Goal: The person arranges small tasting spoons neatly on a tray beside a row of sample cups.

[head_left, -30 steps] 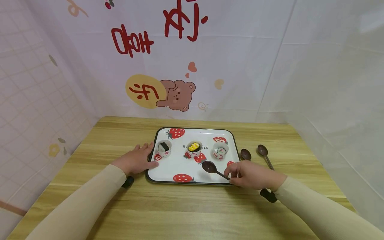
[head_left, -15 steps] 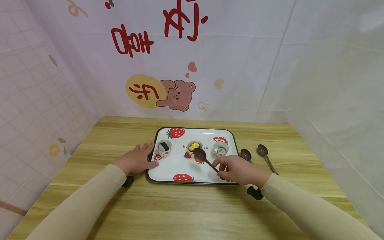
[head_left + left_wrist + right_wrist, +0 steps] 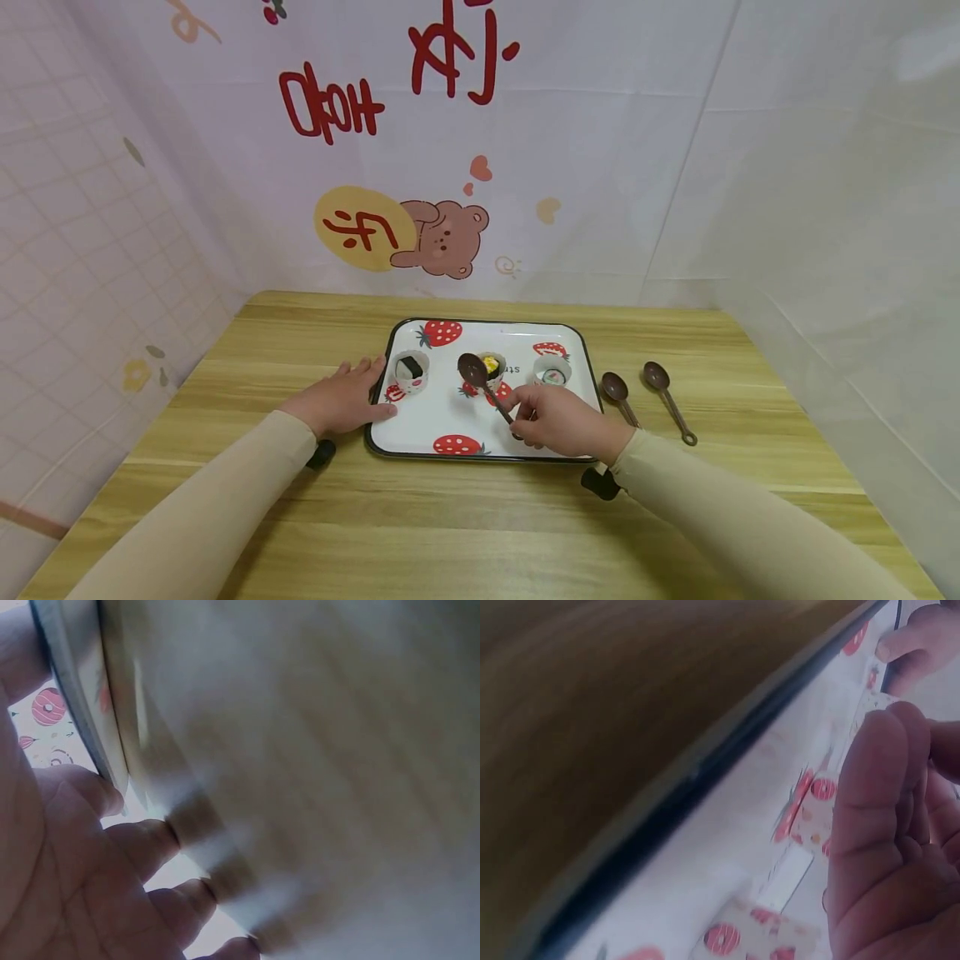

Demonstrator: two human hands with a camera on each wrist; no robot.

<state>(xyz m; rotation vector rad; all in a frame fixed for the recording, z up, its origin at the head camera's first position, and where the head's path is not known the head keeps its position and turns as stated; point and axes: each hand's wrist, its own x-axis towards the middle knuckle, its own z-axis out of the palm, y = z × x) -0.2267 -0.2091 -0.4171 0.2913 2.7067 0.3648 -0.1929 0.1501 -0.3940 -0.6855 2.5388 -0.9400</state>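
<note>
My left hand [image 3: 341, 404] rests with spread fingers on the left edge of the strawberry-print tray [image 3: 420, 427]. With thumb and fingers, my right hand [image 3: 566, 423] pinches the handle of a dark brown spoon [image 3: 473, 370]. The spoon's bowl hangs over the tray, between the left paper cup [image 3: 415, 386] and the middle one, partly covering the latter. A rice ball [image 3: 408, 367] with a black strip sits in the left cup. Yellow-topped sushi [image 3: 492, 365] is in the middle cup, and a round sushi roll [image 3: 553, 377] in the right one. In the right wrist view the spoon is hidden.
Two more brown spoons lie right of the tray: a nearer spoon [image 3: 615, 387] partly behind my right wrist, and a farther spoon [image 3: 657, 377]. A wooden table [image 3: 420, 525] carries everything. A printed cloth [image 3: 600, 150] hangs behind it.
My right hand has moved left with the spoon, carrying its bowl across the front of the middle cup to that cup's left side. My left hand has stayed put.
</note>
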